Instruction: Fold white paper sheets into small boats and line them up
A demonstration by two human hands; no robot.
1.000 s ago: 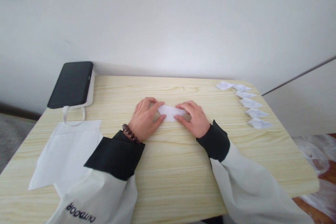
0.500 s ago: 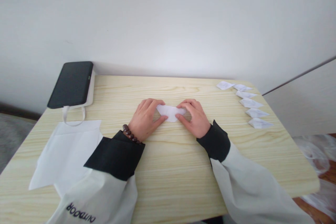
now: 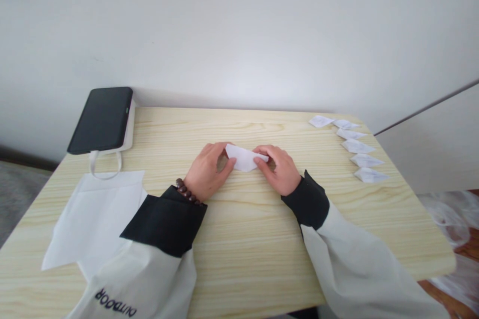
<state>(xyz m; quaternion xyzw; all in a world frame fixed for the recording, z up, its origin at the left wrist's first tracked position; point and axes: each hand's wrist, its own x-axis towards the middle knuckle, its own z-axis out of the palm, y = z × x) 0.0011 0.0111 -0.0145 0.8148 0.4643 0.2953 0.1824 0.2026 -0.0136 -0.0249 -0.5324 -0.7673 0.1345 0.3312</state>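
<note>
The left hand (image 3: 207,172) and right hand (image 3: 280,170) are pinching opposite ends of a paper (image 3: 245,159) between them, seemingly part-folded. Six finished-looking pieces (image 3: 358,146) are lying right of the hands on the worktop (image 3: 254,244); flat sheets (image 3: 95,214) are lying left, apparently unshaped.

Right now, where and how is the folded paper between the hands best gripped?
I'd pinch the folded paper at its middle, probably from the near side: that part is widest and uncovered, while the left hand and right hand hold the ends.
</note>
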